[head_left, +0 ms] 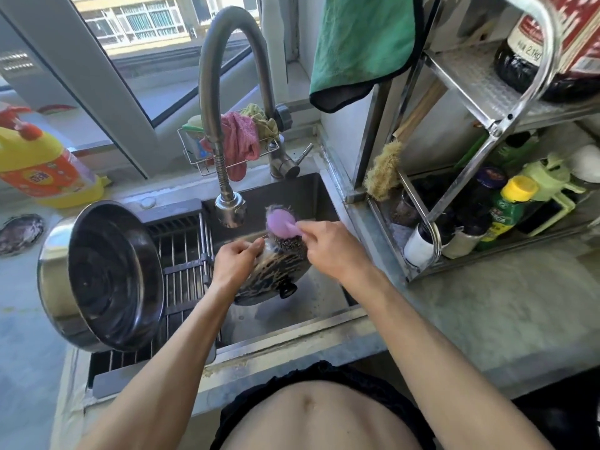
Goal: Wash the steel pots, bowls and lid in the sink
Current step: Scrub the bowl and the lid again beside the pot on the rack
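Over the sink (pixel 324 186), my left hand (pixel 235 261) grips the rim of a tilted steel pot (pixel 276 274) whose scorched, blotchy underside faces me; a black handle sticks out at its lower right. My right hand (pixel 328 246) holds a purple-handled scrubbing brush (pixel 281 222) with its bristles pressed on the pot's upper edge. A large steel pot (pixel 104 274) lies on its side on the drying rack (pixel 185 254) at the left, its opening towards me. The pot's inside is hidden.
The faucet head (pixel 231 207) hangs just above the brush. A wire caddy with cloths (pixel 240 141) sits behind the sink. A yellow detergent bottle (pixel 42 167) stands at the left. A steel shelf with bottles (pixel 506 209) stands at the right, with a green towel (pixel 363 43) above.
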`<action>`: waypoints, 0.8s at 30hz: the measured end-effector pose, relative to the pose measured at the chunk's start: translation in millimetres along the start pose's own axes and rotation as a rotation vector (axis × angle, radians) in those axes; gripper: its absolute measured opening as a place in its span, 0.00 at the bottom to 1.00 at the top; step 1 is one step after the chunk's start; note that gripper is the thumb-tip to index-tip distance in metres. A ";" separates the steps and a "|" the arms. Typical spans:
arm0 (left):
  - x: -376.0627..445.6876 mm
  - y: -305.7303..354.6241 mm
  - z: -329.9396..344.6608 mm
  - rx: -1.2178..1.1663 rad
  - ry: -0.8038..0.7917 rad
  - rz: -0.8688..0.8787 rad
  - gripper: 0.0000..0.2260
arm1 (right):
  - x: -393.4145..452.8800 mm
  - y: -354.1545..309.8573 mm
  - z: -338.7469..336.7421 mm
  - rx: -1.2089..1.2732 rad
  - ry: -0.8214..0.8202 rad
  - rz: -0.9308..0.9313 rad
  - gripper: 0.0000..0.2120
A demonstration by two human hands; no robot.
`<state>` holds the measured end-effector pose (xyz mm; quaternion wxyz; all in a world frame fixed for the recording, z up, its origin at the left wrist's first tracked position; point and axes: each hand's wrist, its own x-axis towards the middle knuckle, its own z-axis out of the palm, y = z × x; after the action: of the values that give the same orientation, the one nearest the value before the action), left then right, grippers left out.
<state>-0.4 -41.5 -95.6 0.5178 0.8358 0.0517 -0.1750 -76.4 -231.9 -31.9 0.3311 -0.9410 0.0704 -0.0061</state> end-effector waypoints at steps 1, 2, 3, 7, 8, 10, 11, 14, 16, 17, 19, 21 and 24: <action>-1.4 0.7 0.8 -0.043 0.006 0.000 0.17 | -1.1 -1.1 4.0 -0.069 -0.042 0.009 0.15; -3.5 1.7 0.1 -0.105 0.012 -0.004 0.17 | 1.4 2.0 2.4 -0.093 -0.035 0.050 0.16; -6.1 0.9 -3.2 -0.173 0.023 -0.008 0.16 | 4.8 7.3 -2.8 -0.087 -0.019 0.129 0.17; -9.2 -9.7 -16.5 -0.342 0.036 -0.020 0.19 | 9.2 13.3 -13.0 -0.122 -0.012 0.289 0.22; -9.8 -9.7 -15.4 -0.337 0.030 -0.024 0.18 | 7.7 2.4 -7.7 -0.125 -0.034 0.214 0.24; -13.1 -12.4 -14.4 -0.344 0.020 -0.042 0.15 | 0.3 -13.5 4.9 -0.114 -0.102 0.080 0.26; -14.6 -14.6 -16.2 -0.367 0.021 -0.067 0.15 | 2.4 -9.3 4.7 -0.087 -0.086 0.091 0.25; -18.4 -25.0 -32.4 -0.509 -0.011 -0.120 0.17 | 11.2 28.4 -9.5 -0.006 -0.046 0.349 0.19; -17.5 -27.5 -39.6 -0.561 -0.031 -0.147 0.25 | 6.3 37.5 -8.0 0.008 -0.052 0.408 0.17; -15.0 -27.7 -39.7 -0.557 -0.025 -0.152 0.26 | 6.3 30.1 -4.2 0.018 -0.052 0.355 0.17; -13.9 -23.7 -34.2 -0.520 -0.031 -0.155 0.22 | 4.6 8.5 3.4 0.052 -0.060 0.210 0.18; -13.5 -20.5 -30.3 -0.511 -0.041 -0.173 0.18 | 6.4 6.0 7.6 0.097 -0.050 0.201 0.17; -16.7 -18.2 -34.3 -0.609 -0.077 -0.216 0.17 | 4.3 39.7 6.0 0.091 -0.019 0.396 0.13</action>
<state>-12.7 -1.2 -91.5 0.7241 0.6248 0.1706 -0.2370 -76.9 -259.3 -61.5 0.3688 -0.8928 0.2505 0.0647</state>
